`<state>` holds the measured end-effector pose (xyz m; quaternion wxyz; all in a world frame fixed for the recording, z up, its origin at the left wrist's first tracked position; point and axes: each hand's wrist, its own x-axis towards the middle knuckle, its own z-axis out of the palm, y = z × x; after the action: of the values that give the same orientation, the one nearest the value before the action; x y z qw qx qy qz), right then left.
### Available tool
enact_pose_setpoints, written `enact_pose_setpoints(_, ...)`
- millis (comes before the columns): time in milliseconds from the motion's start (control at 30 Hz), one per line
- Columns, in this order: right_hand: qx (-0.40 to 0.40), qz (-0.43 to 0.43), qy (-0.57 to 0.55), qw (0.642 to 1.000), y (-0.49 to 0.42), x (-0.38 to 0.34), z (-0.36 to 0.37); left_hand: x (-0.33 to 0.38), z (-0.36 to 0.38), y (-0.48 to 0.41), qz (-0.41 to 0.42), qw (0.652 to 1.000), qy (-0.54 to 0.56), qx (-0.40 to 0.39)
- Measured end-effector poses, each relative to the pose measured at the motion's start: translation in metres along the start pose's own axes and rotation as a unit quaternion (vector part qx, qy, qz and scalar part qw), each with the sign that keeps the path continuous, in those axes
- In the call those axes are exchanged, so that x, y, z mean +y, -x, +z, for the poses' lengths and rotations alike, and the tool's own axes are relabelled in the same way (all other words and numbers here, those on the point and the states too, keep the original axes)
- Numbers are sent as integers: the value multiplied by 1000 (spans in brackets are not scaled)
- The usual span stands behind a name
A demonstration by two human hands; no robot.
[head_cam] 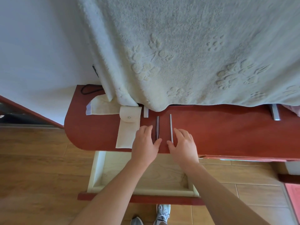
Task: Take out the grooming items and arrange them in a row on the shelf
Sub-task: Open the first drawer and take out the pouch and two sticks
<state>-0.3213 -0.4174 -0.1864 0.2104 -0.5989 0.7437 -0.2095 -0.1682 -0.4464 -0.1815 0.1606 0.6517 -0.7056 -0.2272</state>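
Note:
Two thin grooming tools lie side by side on the red shelf top [227, 132]: a dark one [157, 127] and a silver one [171, 127], both pointing away from me. My left hand [144, 142] rests flat just left of the dark tool, thumb touching its near end. My right hand [183, 143] lies flat just right of the silver tool, thumb at its near end. Both hands have spread fingers and hold nothing. A cream fabric pouch [128, 132] with a snap flap lies left of my left hand.
A pale fleece blanket [186, 51] hangs over the back of the shelf top. Another cream cloth piece [100, 108] and a black cord [87, 90] lie at the back left. Below the shelf top an open wooden drawer [146, 172] juts toward me. Wooden floor and my shoes are underneath.

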Motion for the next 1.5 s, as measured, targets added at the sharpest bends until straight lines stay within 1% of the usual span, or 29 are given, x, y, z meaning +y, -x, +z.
enact_pose_setpoints(100, 3, -2, 12, 1000, 21, -5, -2, -12, -10, 22, 15, 1000, -6, 9)
enact_pose_setpoints(233, -38, -5, 71, 997, 60, -7, 4, -33, -25, 57, 30, 999, -40, -9)
enact_pose_setpoints(333, -59, -15, 87, 994, 91, -10, 10, -52, -36, 83, 45, 996, -74, -30)
enact_pose_setpoints(500, -84, -3, 122, 989, 135, -11, 19, -86, -48, 122, 36, 990, -116, -70)
enact_pose_setpoints(667, -94, -8, 123, 988, 167, -8, 29, -115, -48, 156, 26, 983, -143, -109)
enact_pose_setpoints(833, -111, 16, 125, 986, 185, -4, 39, -136, -44, 181, 12, 983, -136, -120)
enact_pose_setpoints(967, -108, 19, 132, 985, 194, -1, 45, -147, -38, 189, 4, 986, -123, -114)
enact_pose_setpoints(1100, -93, 8, 148, 985, 196, 2, 48, -152, -32, 189, 8, 990, -113, -81)
enact_pose_setpoints(1233, -82, 4, 150, 985, 192, 8, 53, -153, -30, 186, 4, 991, -109, -71)
enact_pose_setpoints(1500, -71, 4, 151, 986, 156, 7, 53, -149, -27, 153, 6, 994, -104, -41)
